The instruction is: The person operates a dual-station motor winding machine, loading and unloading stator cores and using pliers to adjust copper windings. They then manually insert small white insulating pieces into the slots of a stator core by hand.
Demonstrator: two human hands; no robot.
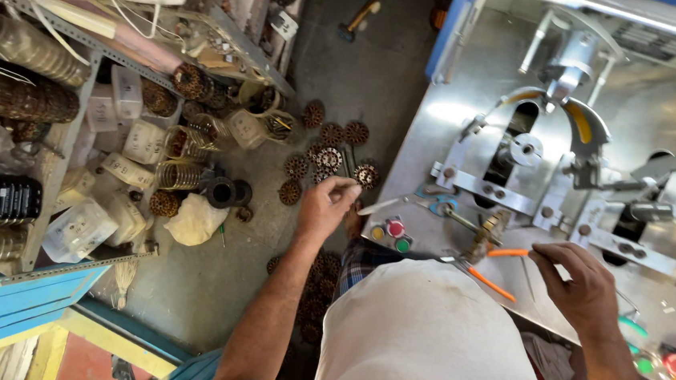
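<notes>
My left hand (325, 207) hangs over the floor beside the machine's left edge, its fingertips pinched together; whether they hold something thin such as wire I cannot tell. Below it on the floor lie several round brown toothed cores (326, 147). My right hand (578, 284) hovers over the front of the steel machine table (436, 110), fingers curled with the thumb and forefinger close, just right of orange-handled pliers (490, 278) lying on the table. A small brass fitting (492, 230) stands just beyond the pliers.
A winding fixture with a curved arm (569, 115) fills the table's middle. Coloured push buttons (394, 232) sit at the table's left edge, with more buttons (657, 362) at bottom right. Metal shelving (67, 115) on the left holds coils, cores and white containers. A hammer (361, 18) lies on the floor.
</notes>
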